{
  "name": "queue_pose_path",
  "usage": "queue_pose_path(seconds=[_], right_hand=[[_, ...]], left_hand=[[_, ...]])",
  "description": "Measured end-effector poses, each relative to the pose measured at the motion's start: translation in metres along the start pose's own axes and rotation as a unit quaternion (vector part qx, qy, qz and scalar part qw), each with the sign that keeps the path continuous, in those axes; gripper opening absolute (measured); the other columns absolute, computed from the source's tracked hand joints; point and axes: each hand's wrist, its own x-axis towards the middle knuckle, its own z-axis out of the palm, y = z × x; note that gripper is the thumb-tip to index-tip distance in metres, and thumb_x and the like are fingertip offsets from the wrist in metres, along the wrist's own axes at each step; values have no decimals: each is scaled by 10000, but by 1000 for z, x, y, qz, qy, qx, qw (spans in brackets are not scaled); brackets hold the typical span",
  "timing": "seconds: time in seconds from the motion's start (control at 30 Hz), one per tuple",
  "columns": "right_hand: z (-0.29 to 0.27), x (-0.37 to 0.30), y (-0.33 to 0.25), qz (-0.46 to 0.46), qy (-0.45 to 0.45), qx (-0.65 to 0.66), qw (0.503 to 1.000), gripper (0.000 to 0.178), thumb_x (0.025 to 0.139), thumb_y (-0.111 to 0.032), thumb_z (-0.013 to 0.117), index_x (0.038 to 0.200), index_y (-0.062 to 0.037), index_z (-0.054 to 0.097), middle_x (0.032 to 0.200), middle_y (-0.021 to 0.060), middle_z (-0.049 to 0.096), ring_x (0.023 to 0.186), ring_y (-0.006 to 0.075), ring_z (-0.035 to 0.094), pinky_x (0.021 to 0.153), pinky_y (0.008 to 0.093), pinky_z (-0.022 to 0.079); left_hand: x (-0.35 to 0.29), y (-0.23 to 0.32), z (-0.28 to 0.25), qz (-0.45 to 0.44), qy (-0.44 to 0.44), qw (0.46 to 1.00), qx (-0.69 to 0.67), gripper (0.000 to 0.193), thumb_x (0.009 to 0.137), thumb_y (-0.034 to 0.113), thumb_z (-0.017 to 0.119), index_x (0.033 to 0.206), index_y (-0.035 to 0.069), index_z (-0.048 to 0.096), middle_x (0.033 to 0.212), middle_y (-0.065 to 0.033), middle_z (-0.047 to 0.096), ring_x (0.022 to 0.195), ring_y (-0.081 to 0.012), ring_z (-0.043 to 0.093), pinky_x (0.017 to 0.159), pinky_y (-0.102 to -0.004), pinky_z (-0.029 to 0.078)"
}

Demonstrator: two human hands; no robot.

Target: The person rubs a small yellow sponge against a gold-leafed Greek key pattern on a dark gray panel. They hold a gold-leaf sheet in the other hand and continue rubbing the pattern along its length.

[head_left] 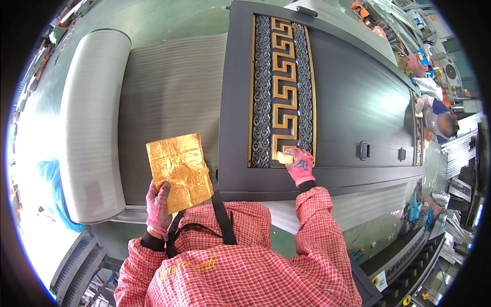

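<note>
Currently, in the head view, holding both hands well apart, in smudged pink gloves. Clasping a creased gold sheet (180, 171) in the left hand (158, 207), pinched at its lower left edge between thumb and fingers. Raising it in front of the body, face up and slightly turned, just left of the near corner of a large dark grey panel (353, 92).

Gripping a pale yellow block (284, 158), sponge-like in look, in the right hand (300, 168), closed around its right end. Reaching with it to the near end of a gold key-pattern band (277, 91), set into the panel between two strips of dark scroll relief (262, 87). Impossible to tell from this angle how firmly pressed.

Farther right on the panel, near its front edge, fitted with two black fittings (364, 150). At the far right end, finished with a second ornamental band (418, 133); attended there by a co-worker (442, 120), reaching a gloved hand to that end.

Spread out to the left with a greyish foam sheet (174, 97), leading to a thick pale roll (94, 125). Flanked beyond by blue plastic (55, 189). Dressed in a red checked garment (230, 276) with black straps (222, 220).
</note>
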Motion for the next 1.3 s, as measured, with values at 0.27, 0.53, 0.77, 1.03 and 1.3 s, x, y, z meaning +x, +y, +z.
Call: queue_pose_path(seconds=[0.27, 0.53, 0.77, 1.03, 1.3], right_hand=[[-3, 5, -5, 19, -72, 18, 997, 371, 624, -91, 724, 982, -164, 662, 1030, 36, 666, 995, 285, 600, 931, 375, 410], [4, 25, -3, 100, 20, 89, 991, 361, 619, -104, 733, 969, -155, 658, 965, 45, 668, 942, 269, 604, 882, 390, 441], [2, 38, -5, 92, -9, 97, 991, 365, 622, -104, 737, 975, -152, 662, 971, 50, 671, 920, 278, 621, 863, 384, 458], [9, 55, -6, 18, -26, 18, 999, 306, 667, -135, 730, 965, -116, 664, 914, 74, 673, 900, 288, 623, 833, 375, 471], [2, 63, -10, 116, 10, -1, 993, 267, 674, -156, 734, 938, -152, 692, 935, 71, 680, 900, 276, 632, 826, 380, 476]], left_hand=[[-1, 8, 2, 4, 17, 1000, -8, 301, 948, 89, 563, 1244, 50, 532, 1091, -1, 607, 985, -94, 570, 858, -263, 484], [3, 9, -2, 8, -1, 1000, -18, 318, 945, 83, 568, 1258, 50, 522, 1100, -1, 603, 987, -92, 567, 869, -263, 481], [6, 8, -8, 9, 2, 1000, -12, 331, 944, 89, 574, 1267, 52, 518, 1107, -2, 602, 1011, -95, 563, 888, -261, 472], [10, 9, -9, 11, -1, 1000, -9, 325, 946, 92, 571, 1265, 53, 519, 1113, -3, 599, 1017, -97, 560, 885, -262, 473], [11, 13, -8, 10, -1, 1000, 3, 325, 941, 125, 592, 1250, 51, 526, 1106, 0, 601, 1004, -98, 564, 876, -266, 475]])
